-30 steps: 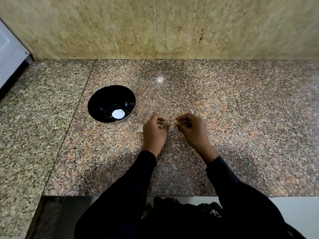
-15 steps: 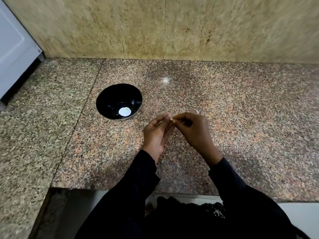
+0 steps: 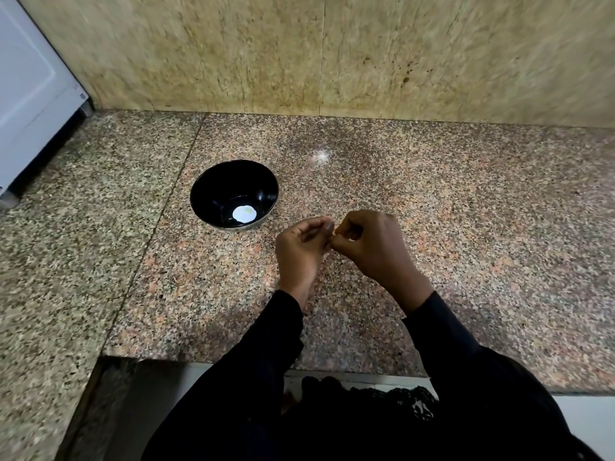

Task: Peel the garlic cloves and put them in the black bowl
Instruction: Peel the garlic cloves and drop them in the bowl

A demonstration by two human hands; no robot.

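The black bowl [image 3: 207, 191] stands on the granite counter [image 3: 466, 227], left of and slightly beyond my hands. A pale round patch shows at its bottom. My left hand [image 3: 299, 252] and my right hand [image 3: 374, 249] meet fingertip to fingertip just right of the bowl, a little above the counter. Both hands have curled fingers that pinch a small garlic clove between them. The clove itself is almost wholly hidden by the fingertips.
A white appliance [image 3: 30, 94] stands at the far left against the stone wall [image 3: 332, 51]. A seam [image 3: 159, 221] runs across the counter left of the bowl. The counter's front edge [image 3: 266, 364] lies under my black sleeves.
My hands have drawn closer together until their fingertips meet over the clove. The view has shifted, so the bowl and the white appliance sit further right in the frame.
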